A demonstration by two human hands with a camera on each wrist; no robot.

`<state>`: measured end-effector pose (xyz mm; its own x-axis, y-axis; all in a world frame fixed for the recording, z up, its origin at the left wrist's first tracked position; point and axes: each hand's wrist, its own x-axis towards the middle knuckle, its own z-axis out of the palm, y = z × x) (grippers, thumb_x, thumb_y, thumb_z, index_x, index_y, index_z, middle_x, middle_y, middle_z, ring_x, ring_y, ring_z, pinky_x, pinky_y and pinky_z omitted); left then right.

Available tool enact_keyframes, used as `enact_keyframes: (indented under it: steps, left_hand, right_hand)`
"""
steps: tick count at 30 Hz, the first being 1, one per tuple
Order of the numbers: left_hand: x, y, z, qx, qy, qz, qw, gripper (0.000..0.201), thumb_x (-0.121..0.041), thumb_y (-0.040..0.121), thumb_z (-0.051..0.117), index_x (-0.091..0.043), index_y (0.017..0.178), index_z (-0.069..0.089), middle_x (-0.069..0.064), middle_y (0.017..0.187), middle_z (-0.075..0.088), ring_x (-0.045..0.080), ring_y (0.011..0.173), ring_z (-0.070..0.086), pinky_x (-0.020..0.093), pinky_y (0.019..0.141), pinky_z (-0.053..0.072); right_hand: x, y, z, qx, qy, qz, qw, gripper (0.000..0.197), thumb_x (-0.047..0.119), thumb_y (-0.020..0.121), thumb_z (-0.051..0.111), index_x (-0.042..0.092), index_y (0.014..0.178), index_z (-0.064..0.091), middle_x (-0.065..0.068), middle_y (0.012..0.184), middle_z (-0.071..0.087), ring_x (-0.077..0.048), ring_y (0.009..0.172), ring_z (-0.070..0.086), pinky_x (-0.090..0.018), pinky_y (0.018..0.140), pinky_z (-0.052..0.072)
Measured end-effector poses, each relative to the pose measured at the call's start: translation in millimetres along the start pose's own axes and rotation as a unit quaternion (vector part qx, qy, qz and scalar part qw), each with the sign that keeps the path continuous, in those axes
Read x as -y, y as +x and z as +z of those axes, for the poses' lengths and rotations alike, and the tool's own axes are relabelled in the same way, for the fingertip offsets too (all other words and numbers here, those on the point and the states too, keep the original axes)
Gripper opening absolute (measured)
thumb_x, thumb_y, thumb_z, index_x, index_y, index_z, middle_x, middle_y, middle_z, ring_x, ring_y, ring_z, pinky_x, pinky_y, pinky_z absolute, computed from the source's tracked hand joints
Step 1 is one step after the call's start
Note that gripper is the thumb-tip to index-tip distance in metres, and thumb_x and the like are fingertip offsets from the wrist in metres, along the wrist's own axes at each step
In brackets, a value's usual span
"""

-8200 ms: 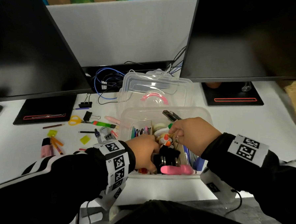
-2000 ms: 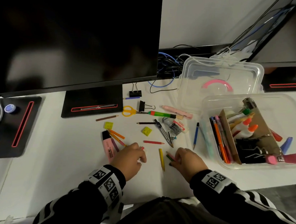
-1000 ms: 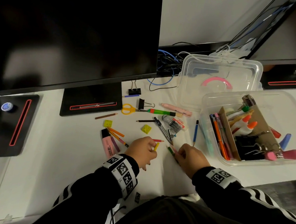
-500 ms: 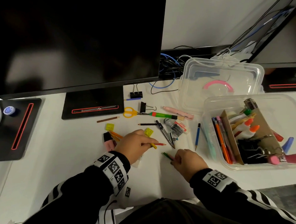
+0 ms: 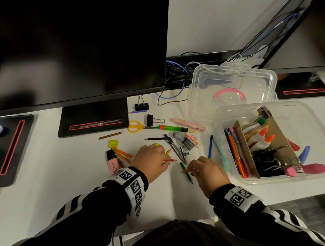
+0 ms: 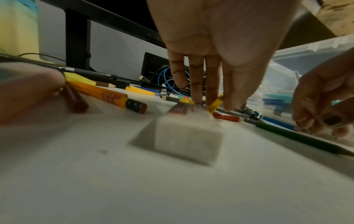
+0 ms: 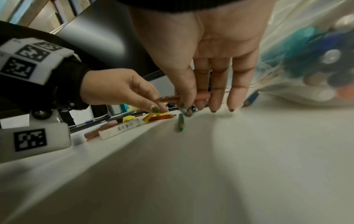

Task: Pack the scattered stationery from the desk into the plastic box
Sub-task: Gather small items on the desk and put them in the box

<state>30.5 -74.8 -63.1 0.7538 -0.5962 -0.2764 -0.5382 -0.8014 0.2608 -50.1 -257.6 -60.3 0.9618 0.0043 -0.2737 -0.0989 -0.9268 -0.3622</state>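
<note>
My left hand (image 5: 163,158) pinches a short yellow pencil (image 6: 215,104), and its fingertips reach down onto a red pencil (image 5: 171,160) that lies on the desk. A white eraser (image 6: 188,139) sits under that palm. My right hand (image 5: 191,171) pinches a pink-red pencil (image 7: 191,97) between thumb and fingers, just above a green pencil (image 5: 186,173) flat on the desk. The open clear plastic box (image 5: 309,115) stands to the right, part filled with pens, glue bottles and binder clips.
The box lid (image 5: 233,83) leans behind the box. Scissors (image 5: 134,126), compasses (image 5: 175,148), a blue pencil (image 5: 210,147), a pink highlighter (image 5: 112,160), orange pencils (image 5: 122,152) and binder clips (image 5: 141,106) lie scattered. A monitor base (image 5: 94,117) and cables (image 5: 175,76) stand behind.
Both hands left the box and came down to the loose pencils. My left hand picked up the yellow pencil and carried it to the red one; my right hand took the pink-red pencil.
</note>
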Motion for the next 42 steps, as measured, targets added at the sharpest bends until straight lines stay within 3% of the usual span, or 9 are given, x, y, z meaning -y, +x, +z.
enact_keyframes:
  steps: [5,9,13,17,27,32,35,37,42]
  left_hand:
    - [-5,7,3,0.036,0.055,0.002,0.998,0.032,-0.035,0.098,0.04,-0.031,0.124,0.058,-0.005,0.119,0.053,0.019,0.118,0.04,0.033,0.094,0.029]
    - [-7,5,5,0.019,0.051,-0.005,0.998,0.029,-0.035,0.098,0.041,-0.028,0.116,0.062,-0.004,0.113,0.053,0.017,0.115,0.042,0.031,0.091,0.029]
    - [-10,4,7,0.014,0.051,-0.011,0.999,0.027,-0.034,0.097,0.041,-0.024,0.114,0.06,-0.003,0.114,0.054,0.017,0.113,0.044,0.031,0.091,0.03]
    - [-13,3,7,0.018,0.054,-0.015,0.998,0.024,-0.032,0.096,0.042,-0.023,0.111,0.059,-0.002,0.114,0.054,0.018,0.112,0.046,0.031,0.093,0.031]
    - [-15,-4,6,-0.014,0.012,-0.028,0.999,0.057,-0.025,0.093,0.053,-0.031,0.144,0.028,0.0,0.112,0.063,0.023,0.105,0.055,0.031,0.089,0.037]
    - [-15,-1,8,0.005,0.006,-0.038,0.999,0.033,-0.016,0.094,0.046,-0.019,0.125,0.055,0.004,0.119,0.06,0.024,0.109,0.054,0.033,0.091,0.04]
    - [-17,-1,10,0.03,0.009,-0.041,0.999,0.032,-0.012,0.094,0.043,-0.014,0.122,0.057,0.007,0.118,0.058,0.026,0.11,0.052,0.035,0.09,0.042]
    - [-18,-1,10,0.037,0.015,-0.035,0.999,0.031,-0.012,0.094,0.042,-0.011,0.121,0.057,0.009,0.118,0.055,0.026,0.111,0.05,0.035,0.091,0.041]
    - [-19,-8,10,0.041,0.012,-0.027,0.999,0.031,-0.014,0.093,0.046,-0.01,0.122,0.056,0.01,0.121,0.05,0.026,0.114,0.047,0.033,0.092,0.039]
  right_hand:
    - [-3,5,9,0.016,-0.059,-0.083,0.995,0.021,0.028,0.09,0.057,0.031,0.108,0.067,0.005,0.103,0.06,-0.021,0.1,0.052,-0.028,0.084,0.041]
    - [-5,2,12,0.014,-0.067,-0.084,0.994,0.016,0.029,0.084,0.065,0.03,0.099,0.071,0.002,0.095,0.062,-0.023,0.092,0.055,-0.03,0.074,0.043]
    - [-11,-4,18,0.01,-0.116,-0.08,0.99,0.024,0.028,0.054,0.088,0.03,0.068,0.069,0.008,0.069,0.057,-0.017,0.062,0.058,-0.028,0.047,0.046]
    - [-9,-8,19,-0.017,-0.156,-0.118,0.98,0.026,0.028,0.05,0.089,0.03,0.064,0.067,0.008,0.067,0.056,-0.017,0.06,0.056,-0.028,0.049,0.042]
    - [-3,-13,24,-0.028,-0.191,-0.083,0.978,0.027,0.019,0.045,0.09,0.021,0.057,0.066,0.004,0.058,0.055,-0.018,0.052,0.055,-0.027,0.048,0.043]
    - [3,-9,18,-0.058,-0.163,-0.043,0.984,0.023,0.026,0.059,0.086,0.02,0.065,0.065,0.002,0.064,0.059,-0.019,0.057,0.057,-0.03,0.052,0.045]
    - [14,1,4,-0.062,-0.071,0.027,0.995,0.018,0.033,0.097,0.044,0.021,0.103,0.056,0.003,0.093,0.063,-0.02,0.087,0.057,-0.031,0.078,0.039]
    - [23,12,0,-0.096,-0.014,0.031,0.995,0.022,0.032,0.101,0.031,0.021,0.11,0.048,0.001,0.098,0.064,-0.021,0.09,0.056,-0.031,0.083,0.037]
    - [53,48,-7,-0.096,0.05,0.012,0.994,0.029,0.027,0.096,0.047,0.02,0.123,0.056,-0.005,0.11,0.066,-0.027,0.103,0.059,-0.034,0.09,0.042]
